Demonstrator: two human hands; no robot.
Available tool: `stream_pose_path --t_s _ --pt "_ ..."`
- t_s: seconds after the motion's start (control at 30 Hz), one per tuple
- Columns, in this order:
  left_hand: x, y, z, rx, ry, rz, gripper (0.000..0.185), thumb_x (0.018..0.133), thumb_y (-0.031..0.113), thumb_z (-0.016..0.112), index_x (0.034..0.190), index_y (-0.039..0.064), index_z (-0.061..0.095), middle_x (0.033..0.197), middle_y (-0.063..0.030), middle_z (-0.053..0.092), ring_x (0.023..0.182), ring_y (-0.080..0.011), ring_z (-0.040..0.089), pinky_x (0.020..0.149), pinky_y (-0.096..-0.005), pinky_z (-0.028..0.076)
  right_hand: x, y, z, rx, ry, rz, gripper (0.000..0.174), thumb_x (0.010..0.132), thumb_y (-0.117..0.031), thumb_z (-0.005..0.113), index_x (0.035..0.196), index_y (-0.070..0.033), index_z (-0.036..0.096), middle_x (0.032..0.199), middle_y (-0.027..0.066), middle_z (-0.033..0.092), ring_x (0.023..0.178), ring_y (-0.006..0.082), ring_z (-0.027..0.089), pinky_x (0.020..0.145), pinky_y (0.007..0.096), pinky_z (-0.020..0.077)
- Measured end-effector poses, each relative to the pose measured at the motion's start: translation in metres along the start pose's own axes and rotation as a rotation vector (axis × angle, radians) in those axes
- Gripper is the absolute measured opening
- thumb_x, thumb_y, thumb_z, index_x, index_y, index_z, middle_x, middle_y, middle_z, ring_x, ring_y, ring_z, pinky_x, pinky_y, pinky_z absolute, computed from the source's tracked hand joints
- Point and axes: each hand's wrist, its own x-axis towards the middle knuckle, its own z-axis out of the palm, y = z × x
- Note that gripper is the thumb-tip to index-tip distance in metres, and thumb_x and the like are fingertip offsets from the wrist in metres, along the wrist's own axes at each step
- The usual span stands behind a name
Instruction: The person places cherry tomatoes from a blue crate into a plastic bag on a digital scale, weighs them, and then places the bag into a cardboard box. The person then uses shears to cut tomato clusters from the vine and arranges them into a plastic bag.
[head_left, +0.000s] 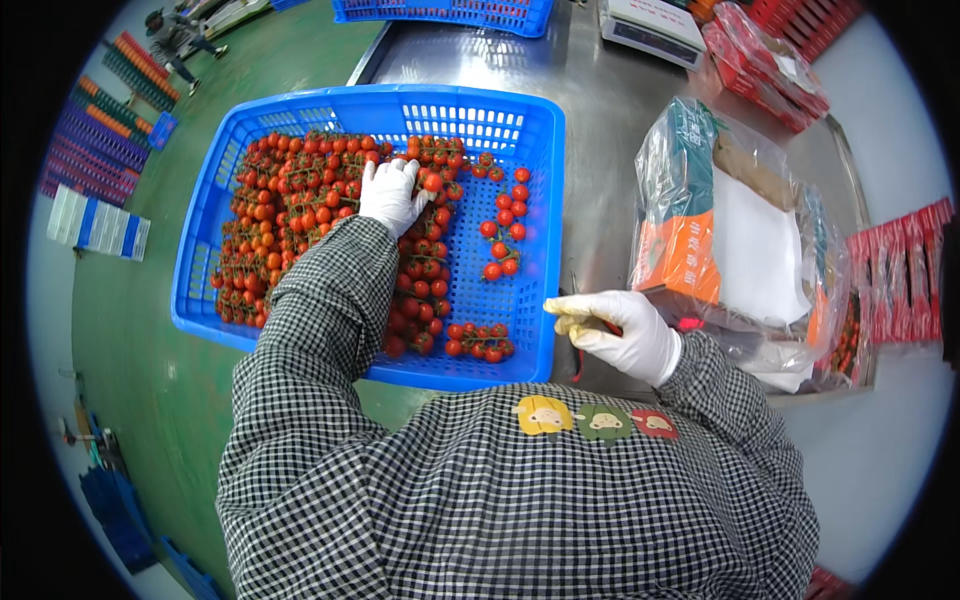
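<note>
A large blue plastic crate (556, 225) holds rows of red cherry tomatoes on the vine (300, 176), packed towards its left and middle. My left hand (391, 196), in a white glove, reaches over these bunches, its fingertips among them and its thumb beside one tomato. Whether it grips a bunch is hidden. To the right of the crate is my right hand (619, 330), its glove stained yellow at the fingertips and its fingers curled. Red and dark parts of a tool show at and below these fingers; its hold is unclear. Loose small bunches (504, 217) lie at the crate's right.
An open orange and green carton (679, 255), lined with clear plastic and white paper, stands right on the steel table (592, 150). A scale (652, 30) and wrapped red cartons (765, 67) are behind. Another blue crate (450, 13) lies beyond. A person (176, 45) is far left.
</note>
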Motion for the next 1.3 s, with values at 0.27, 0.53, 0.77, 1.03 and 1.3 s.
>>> stream_pose_path --t_s 0.27,0.53,0.77,1.03,1.3 --pt "0.003 0.011 -0.083 -1.805 -0.47 -0.012 0.054 0.096 0.046 0.053 0.122 -0.002 0.057 0.112 -0.0122 0.065 0.1 -0.0235 0.064 0.09 -0.0375 0.051 0.088 0.004 0.023 0.563 0.205 -0.055 0.052 0.093 -0.02 0.062 0.138 -0.001 0.044 0.124 0.0105 0.06 0.108 0.0168 0.061 0.096 0.0327 0.0495" --pt "0.061 0.006 -0.043 -0.635 -0.306 0.045 0.057 0.09 0.044 0.063 0.13 0.005 0.055 0.128 -0.0139 0.059 0.122 -0.029 0.053 0.102 -0.0383 0.043 0.102 0.002 0.035 1.173 -0.116 0.118 0.084 0.091 -0.068 0.039 0.138 0.001 0.038 0.105 0.0226 0.065 0.082 0.0292 0.07 0.071 0.0355 0.0581" --pt "0.07 0.026 0.008 0.09 -0.152 -0.067 0.054 0.077 0.04 0.076 0.12 0.011 0.06 0.121 -0.0099 0.056 0.12 -0.0266 0.051 0.097 -0.0398 0.047 0.087 -0.001 0.012 1.151 0.034 0.125 0.086 0.093 -0.071 0.026 0.148 -0.005 0.027 0.127 0.0253 0.054 0.112 0.0381 0.058 0.094 0.0499 0.0484" --pt "0.087 0.04 -0.004 0.24 -0.125 -0.104 0.056 0.069 0.042 0.082 0.114 0.013 0.065 0.119 -0.0068 0.056 0.117 -0.0247 0.052 0.093 -0.0431 0.048 0.066 -0.014 0.002 1.049 -0.029 -0.079 0.084 0.095 -0.068 0.025 0.148 -0.004 0.026 0.122 0.0243 0.057 0.106 0.0352 0.061 0.093 0.0454 0.0493" --pt "0.079 0.001 -0.002 -0.579 0.2 -0.058 0.034 0.069 0.027 0.081 0.084 0.002 0.063 0.112 -0.0135 0.058 0.097 -0.0257 0.061 0.084 -0.037 0.049 0.018 -0.023 -0.009 1.193 0.128 -0.101 0.086 0.094 -0.065 0.036 0.148 0.001 0.026 0.114 0.0223 0.062 0.099 0.0328 0.065 0.086 0.0425 0.0537"
